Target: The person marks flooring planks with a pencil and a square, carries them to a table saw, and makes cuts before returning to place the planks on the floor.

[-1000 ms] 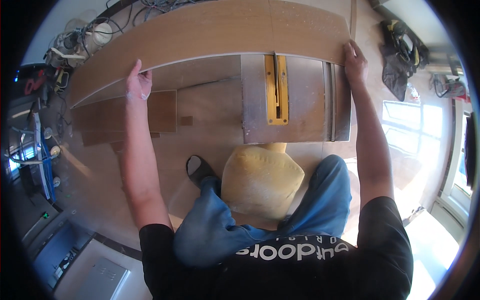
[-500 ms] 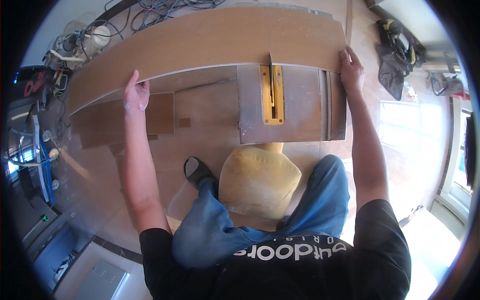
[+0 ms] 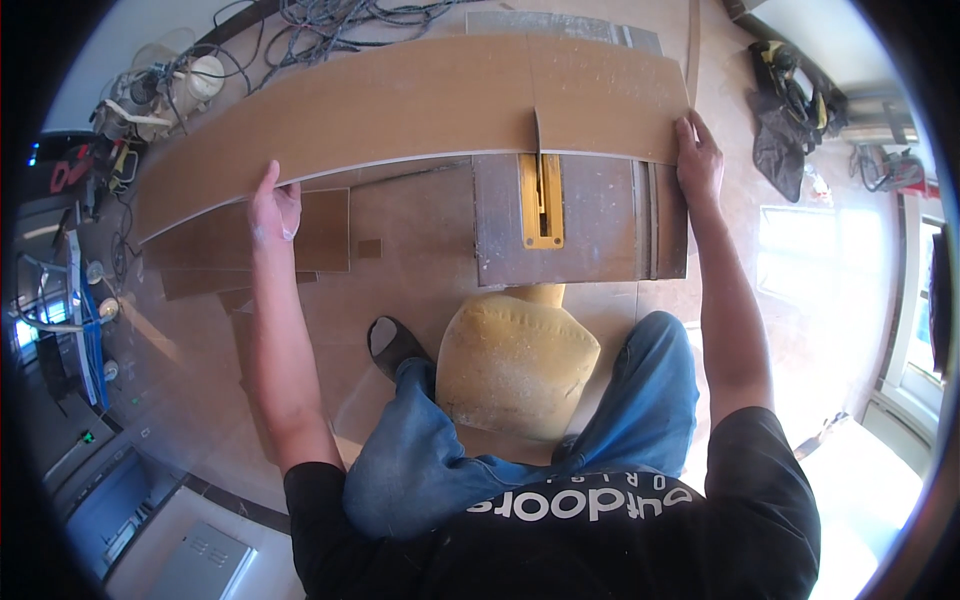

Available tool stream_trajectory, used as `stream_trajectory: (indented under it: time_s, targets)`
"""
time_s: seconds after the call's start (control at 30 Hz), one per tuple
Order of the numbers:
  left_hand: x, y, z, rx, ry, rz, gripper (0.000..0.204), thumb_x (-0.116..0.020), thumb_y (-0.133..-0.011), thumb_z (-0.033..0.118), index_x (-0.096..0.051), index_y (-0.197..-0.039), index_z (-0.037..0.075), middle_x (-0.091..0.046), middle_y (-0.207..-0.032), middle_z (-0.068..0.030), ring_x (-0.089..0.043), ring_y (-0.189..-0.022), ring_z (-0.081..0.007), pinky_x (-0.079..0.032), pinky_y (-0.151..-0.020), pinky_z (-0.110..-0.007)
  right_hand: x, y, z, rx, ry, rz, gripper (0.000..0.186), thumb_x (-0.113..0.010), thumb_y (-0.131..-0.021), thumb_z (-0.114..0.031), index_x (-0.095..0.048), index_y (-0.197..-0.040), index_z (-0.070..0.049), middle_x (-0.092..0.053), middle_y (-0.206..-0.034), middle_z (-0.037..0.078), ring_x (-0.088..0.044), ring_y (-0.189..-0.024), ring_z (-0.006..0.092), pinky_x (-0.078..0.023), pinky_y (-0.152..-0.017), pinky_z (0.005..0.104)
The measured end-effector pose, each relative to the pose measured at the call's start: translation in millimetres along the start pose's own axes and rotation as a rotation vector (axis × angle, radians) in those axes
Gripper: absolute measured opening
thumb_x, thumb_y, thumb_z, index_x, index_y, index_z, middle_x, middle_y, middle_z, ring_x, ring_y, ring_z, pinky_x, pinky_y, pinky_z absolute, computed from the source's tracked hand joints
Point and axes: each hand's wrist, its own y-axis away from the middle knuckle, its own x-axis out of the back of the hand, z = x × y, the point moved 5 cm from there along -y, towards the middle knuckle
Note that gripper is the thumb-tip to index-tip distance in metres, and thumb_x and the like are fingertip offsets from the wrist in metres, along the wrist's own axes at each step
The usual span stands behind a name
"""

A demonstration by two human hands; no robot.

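Observation:
A long tan board (image 3: 410, 95) with a pale edge lies across a low table saw (image 3: 600, 225). Its thin dark blade (image 3: 537, 135) stands at a crosswise line in the board, above a yellow slotted insert (image 3: 542, 230). My left hand (image 3: 273, 208) grips the board's near edge toward the left, thumb up at the edge and whitish smears on the skin. My right hand (image 3: 700, 160) is wrapped round the board's right end, beside the saw's grooved side. Between my legs, under the saw's near edge, is a dusty yellow padded object (image 3: 515, 365).
Offcut boards (image 3: 320, 225) lie on the tan floor at left. Tangled cables (image 3: 330, 25) and a white-topped machine (image 3: 205, 78) are at the back left, a dark bag (image 3: 775, 150) at the back right, blue-railed metal equipment (image 3: 90, 340) at far left, a window (image 3: 915, 340) at right.
Both my hands and the board have moved steadily toward me, covering more of the saw's insert. A grey piece behind the board's far edge now shows more.

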Motion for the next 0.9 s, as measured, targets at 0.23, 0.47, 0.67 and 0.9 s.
stream_trajectory:
  time_s: [0.23,0.47,0.67,0.9]
  targets:
    - [-36,31,6,0.119,0.266,0.221,0.036,-0.068,-0.093,0.003,-0.060,-0.128,0.009,-0.066,-0.124,-0.0052,-0.064,-0.113,-0.0183,-0.058,-0.089,-0.029,6,9,10,0.011,-0.009,0.013,0.052,-0.061,-0.098,-0.043,-0.062,-0.134,-0.005,-0.069,-0.121,0.023,-0.065,-0.118,0.0330,-0.048,-0.099,0.0367]
    - [-40,47,9,0.111,0.269,0.216,0.036,-0.069,-0.093,0.004,-0.061,-0.127,0.009,-0.066,-0.124,-0.0042,-0.063,-0.115,-0.0174,-0.057,-0.091,-0.030,12,23,8,-0.009,-0.003,0.015,0.052,-0.063,-0.097,-0.042,-0.062,-0.135,-0.005,-0.069,-0.121,0.023,-0.066,-0.116,0.0319,-0.049,-0.099,0.0356]
    - [-25,55,8,0.116,0.249,0.233,0.038,-0.066,-0.095,0.004,-0.057,-0.132,0.006,-0.063,-0.129,-0.0060,-0.060,-0.119,-0.0189,-0.054,-0.097,-0.032,15,34,6,-0.050,-0.055,-0.001,0.052,-0.064,-0.097,-0.040,-0.062,-0.135,-0.005,-0.070,-0.119,0.024,-0.067,-0.115,0.0304,-0.048,-0.099,0.0344]
    - [-23,67,8,0.094,0.238,0.226,0.036,-0.068,-0.093,0.004,-0.059,-0.128,0.006,-0.064,-0.126,-0.0052,-0.062,-0.116,-0.0176,-0.055,-0.094,-0.031,22,45,7,-0.040,-0.002,-0.005,0.050,-0.061,-0.098,-0.040,-0.063,-0.135,-0.007,-0.069,-0.118,0.025,-0.066,-0.115,0.0345,-0.049,-0.099,0.0367]
